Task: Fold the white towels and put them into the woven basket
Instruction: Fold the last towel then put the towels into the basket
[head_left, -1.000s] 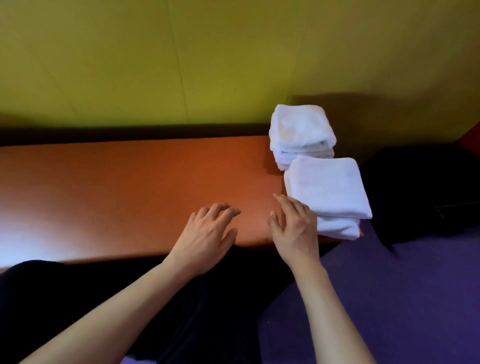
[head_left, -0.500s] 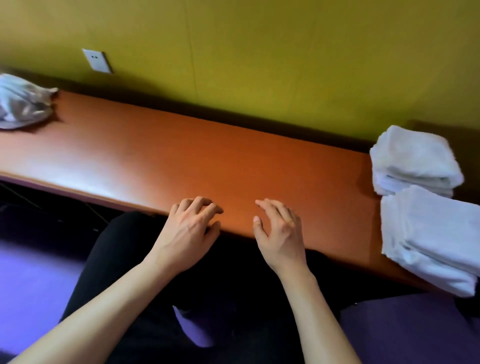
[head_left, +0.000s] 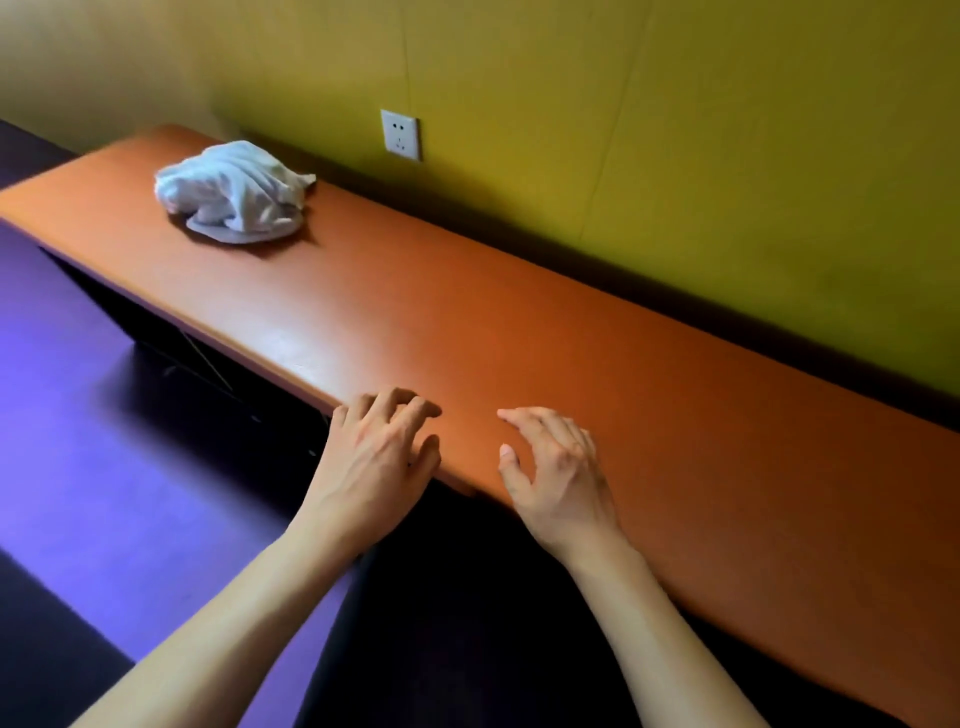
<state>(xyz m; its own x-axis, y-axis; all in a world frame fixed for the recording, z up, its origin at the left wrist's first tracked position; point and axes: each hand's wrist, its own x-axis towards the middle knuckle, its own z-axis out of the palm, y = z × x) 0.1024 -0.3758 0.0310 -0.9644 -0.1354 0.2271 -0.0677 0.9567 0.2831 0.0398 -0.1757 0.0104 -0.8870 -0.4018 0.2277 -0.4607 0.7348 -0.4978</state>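
A crumpled white towel (head_left: 235, 193) lies far up the orange surface (head_left: 519, 332), well apart from the left hand (head_left: 376, 462) and right hand (head_left: 558, 473), both loosely curled and empty.

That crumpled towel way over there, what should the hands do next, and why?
Probably reach the left hand out to the crumpled white towel and pull it closer. Both hands hold nothing, the right hand too, and the towel lies unfolded at the far left end of the orange bench.

Bare bench (head_left: 519, 322) up to towel (head_left: 234, 192)
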